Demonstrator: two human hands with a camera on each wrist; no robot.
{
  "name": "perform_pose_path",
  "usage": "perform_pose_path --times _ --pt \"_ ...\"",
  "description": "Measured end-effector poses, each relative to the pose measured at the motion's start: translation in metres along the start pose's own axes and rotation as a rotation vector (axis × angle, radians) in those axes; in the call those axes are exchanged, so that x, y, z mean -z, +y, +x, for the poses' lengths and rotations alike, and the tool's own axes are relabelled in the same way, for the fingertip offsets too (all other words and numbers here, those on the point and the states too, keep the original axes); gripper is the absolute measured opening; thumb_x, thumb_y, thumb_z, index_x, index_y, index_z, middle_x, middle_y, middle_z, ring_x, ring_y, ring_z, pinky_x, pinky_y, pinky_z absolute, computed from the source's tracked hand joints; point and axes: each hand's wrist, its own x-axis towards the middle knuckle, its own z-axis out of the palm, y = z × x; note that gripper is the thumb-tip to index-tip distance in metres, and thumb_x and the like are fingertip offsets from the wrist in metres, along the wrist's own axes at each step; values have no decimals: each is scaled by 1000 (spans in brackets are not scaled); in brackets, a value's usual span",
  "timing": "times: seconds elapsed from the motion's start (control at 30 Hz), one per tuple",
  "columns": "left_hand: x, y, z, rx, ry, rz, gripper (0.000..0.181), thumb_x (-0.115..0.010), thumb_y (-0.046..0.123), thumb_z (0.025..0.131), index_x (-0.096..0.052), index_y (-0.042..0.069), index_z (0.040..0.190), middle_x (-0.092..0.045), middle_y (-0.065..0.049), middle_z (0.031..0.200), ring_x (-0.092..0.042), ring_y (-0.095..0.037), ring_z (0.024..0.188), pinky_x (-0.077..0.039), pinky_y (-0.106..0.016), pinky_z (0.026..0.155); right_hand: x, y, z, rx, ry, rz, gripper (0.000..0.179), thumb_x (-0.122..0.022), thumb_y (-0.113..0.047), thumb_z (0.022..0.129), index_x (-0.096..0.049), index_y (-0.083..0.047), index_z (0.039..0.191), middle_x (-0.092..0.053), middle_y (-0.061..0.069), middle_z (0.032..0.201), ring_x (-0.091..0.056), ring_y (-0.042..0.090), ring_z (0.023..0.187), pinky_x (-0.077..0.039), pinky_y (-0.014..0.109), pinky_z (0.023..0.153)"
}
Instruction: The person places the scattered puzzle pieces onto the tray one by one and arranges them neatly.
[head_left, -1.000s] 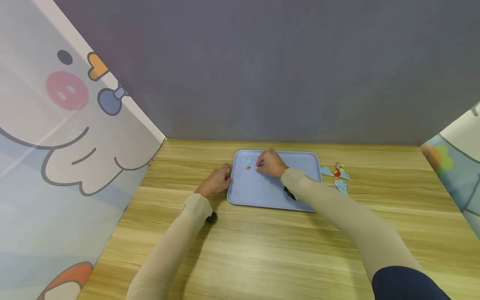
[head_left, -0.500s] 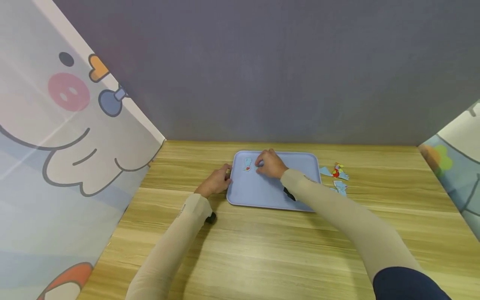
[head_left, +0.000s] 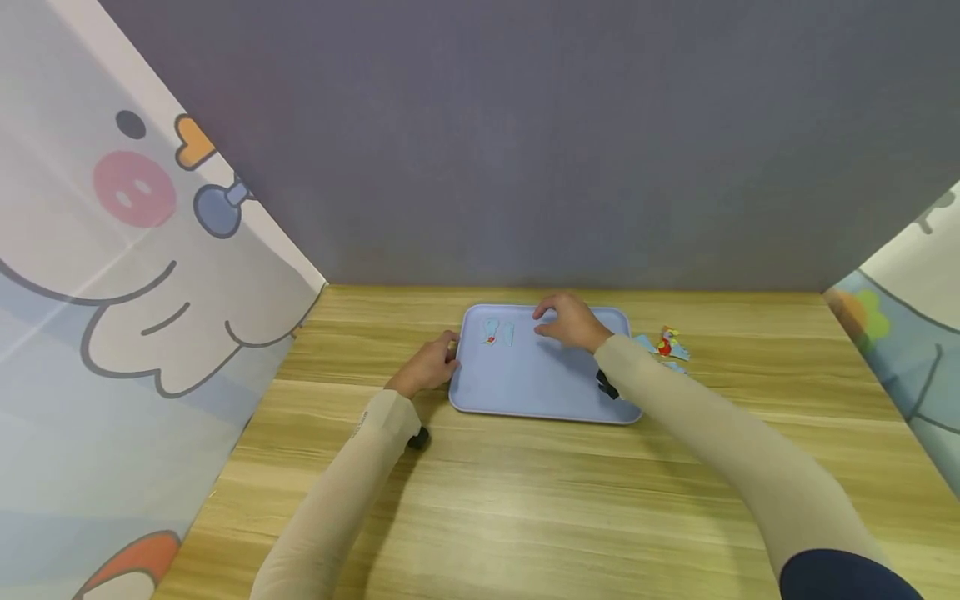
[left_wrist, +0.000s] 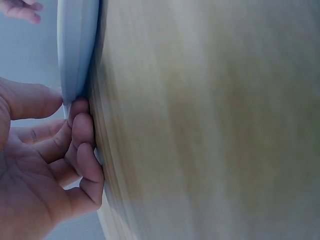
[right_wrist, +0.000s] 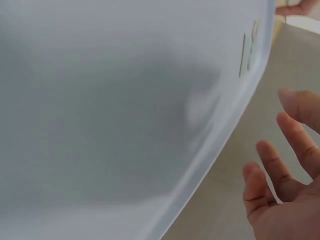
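Observation:
My left hand (head_left: pixel 431 362) holds the left rim of a light-blue tray (head_left: pixel 525 383). In the left wrist view, the thumb (left_wrist: pixel 42 100) lies over the rim and the curled fingers (left_wrist: pixel 82 130) are against its outer side. Two flat picture pieces lie inside the tray near its left end: a light-blue piece with a red spot (head_left: pixel 491 330) and a narrow light-blue piece (head_left: pixel 509 334). Over the tray's upper right part is my right hand (head_left: pixel 572 322), to the right of these pieces. Its fingers (right_wrist: pixel 272 160) are spread and hold nothing in the right wrist view.
Right of the tray, on the wooden table (head_left: pixel 480 500), lie more picture pieces: a red and yellow one (head_left: pixel 665 343), a light-blue one (head_left: pixel 645 343) and another (head_left: pixel 675 367) partly behind the right forearm. A grey panel (head_left: pixel 525 150) rises behind the table.
My right hand has let go of the narrow light-blue piece, which now lies beside the red-spotted one, and has moved right with its fingers apart. The left hand stays at the rim.

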Motion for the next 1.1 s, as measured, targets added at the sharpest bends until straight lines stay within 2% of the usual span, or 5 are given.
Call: perform_pose_path --times 0.23,0.5,0.8,1.1 --pt "-1 1 -2 2 -18 5 45 -54 6 95 -36 1 136 -62 -21 109 -61 -25 93 -50 -36 79 16 18 -21 -16 -33 2 29 -74 -10 81 -68 0 107 -58 16 119 -48 34 115 -39 47 94" --pt "-2 -2 -1 -15 -19 11 44 -54 6 95 -37 1 136 -62 -22 111 -62 -26 94 -50 -36 78 35 36 -41 22 22 -23 28 -75 -8 79 -67 2 105 -60 19 116 -50 35 114 -38 48 95" --pt "0 2 -3 -9 -14 26 43 -55 6 95 -38 1 134 -63 -18 103 -61 -22 85 -50 -35 73 59 47 -64 -36 26 -34 30 -72 -10 83 -66 1 110 -54 21 124 -45 39 118 -35 52 96" --pt "2 3 -4 -25 -8 17 44 -55 5 94 -37 0 134 -63 -18 100 -60 -22 82 -49 -35 72 84 62 -86 -4 48 -51 29 -70 -5 84 -64 4 110 -53 25 124 -42 43 120 -32 56 98"
